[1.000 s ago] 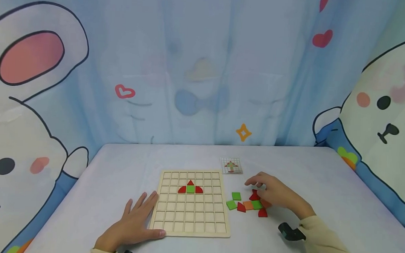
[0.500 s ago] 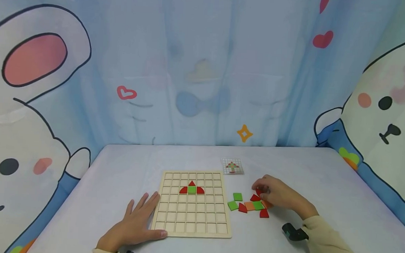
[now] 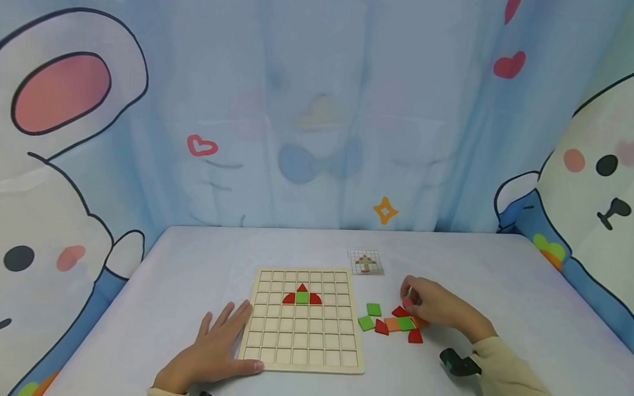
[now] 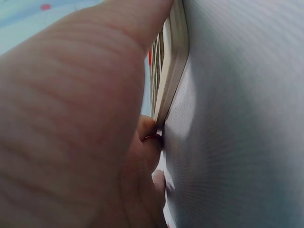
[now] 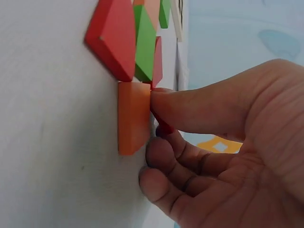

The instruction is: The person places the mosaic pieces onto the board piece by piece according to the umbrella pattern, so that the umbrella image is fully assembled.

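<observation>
My left hand (image 3: pixel 209 350) lies with spread fingers along the left edge of a wooden grid board (image 3: pixel 273 341), its thumb on the near edge. Set in the board are a red triangle (image 3: pixel 302 288), a green square (image 3: pixel 302 298) and red curved-edge tiles (image 3: pixel 315 299) on either side. To the right, my right hand (image 3: pixel 440 302) pinches a red tile (image 5: pixel 165 125) between thumb and fingers, just above the loose pieces. Its full shape is hidden by the fingers. In the right wrist view an orange tile (image 5: pixel 132 118) lies beside the thumb tip.
Loose tiles lie right of the board: green squares (image 3: pixel 373 310), an orange tile (image 3: pixel 392 325), a green tile (image 3: pixel 405 324) and several red ones (image 3: pixel 415 336). A small pattern card (image 3: pixel 366 262) sits beyond the board's far right corner. A printed curtain (image 3: pixel 318 180) hangs behind the white table (image 3: pixel 214 246).
My right hand's fingers have closed from a looser reach into a pinch, taking hold of a red tile. It has drawn slightly toward me. The left hand stays on the board.
</observation>
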Demonstrator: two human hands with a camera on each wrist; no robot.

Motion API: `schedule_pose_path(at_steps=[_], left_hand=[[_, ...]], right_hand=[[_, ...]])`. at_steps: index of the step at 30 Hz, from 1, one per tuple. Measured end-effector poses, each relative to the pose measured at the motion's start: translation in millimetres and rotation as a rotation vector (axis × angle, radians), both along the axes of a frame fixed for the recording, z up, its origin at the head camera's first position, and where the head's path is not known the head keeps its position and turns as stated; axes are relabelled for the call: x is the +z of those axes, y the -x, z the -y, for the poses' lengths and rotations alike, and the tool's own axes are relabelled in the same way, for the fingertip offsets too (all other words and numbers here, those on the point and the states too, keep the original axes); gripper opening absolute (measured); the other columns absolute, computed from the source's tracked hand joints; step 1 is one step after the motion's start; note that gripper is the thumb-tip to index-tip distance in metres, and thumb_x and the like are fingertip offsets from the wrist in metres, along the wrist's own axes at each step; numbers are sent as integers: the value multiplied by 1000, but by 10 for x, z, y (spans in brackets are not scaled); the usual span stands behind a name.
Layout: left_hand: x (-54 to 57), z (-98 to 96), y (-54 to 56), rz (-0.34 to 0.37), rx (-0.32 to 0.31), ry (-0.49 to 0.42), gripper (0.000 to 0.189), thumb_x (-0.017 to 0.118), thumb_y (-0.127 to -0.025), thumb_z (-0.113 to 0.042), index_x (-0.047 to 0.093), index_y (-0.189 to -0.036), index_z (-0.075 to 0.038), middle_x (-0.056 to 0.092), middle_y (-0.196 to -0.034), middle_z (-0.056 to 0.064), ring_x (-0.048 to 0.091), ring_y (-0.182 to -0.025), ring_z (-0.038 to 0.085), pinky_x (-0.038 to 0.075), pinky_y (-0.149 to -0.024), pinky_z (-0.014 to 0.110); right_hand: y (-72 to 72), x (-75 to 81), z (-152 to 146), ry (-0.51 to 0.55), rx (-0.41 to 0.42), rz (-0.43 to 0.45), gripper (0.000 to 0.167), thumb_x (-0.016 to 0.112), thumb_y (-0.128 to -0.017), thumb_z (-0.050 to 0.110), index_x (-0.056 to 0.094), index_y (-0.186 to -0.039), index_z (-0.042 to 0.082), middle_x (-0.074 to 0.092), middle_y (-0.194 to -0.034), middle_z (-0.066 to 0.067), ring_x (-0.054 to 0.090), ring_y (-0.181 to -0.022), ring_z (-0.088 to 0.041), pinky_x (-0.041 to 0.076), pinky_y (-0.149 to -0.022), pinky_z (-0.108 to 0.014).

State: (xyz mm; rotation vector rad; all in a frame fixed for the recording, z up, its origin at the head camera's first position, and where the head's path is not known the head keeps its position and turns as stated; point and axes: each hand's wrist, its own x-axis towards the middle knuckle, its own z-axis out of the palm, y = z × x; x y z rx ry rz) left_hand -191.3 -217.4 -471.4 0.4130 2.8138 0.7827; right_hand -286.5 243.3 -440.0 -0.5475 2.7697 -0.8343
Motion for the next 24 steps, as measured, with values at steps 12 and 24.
schedule_pose_path(at_steps=[12,24], left_hand=[[36,0,-17,7,-3,22,123,81,-82,-71,28,-169,-3,23,-176,17,8,-162,44,-4,-121,75],[53,-9,-12,29,6,27,122,80,-84,-70,25,-170,-4,20,-177,12,6,-163,40,-5,-123,72]], right_hand=[[41,80,80,129,-41,-57,16,74,-96,-3,61,-101,5,64,-87,-2,62,-79,-20,58,-73,-35],[86,115,640,329,47,-76,8,76,-97,1,76,-105,4,72,-93,-1,65,-87,-20,58,-80,-33]])
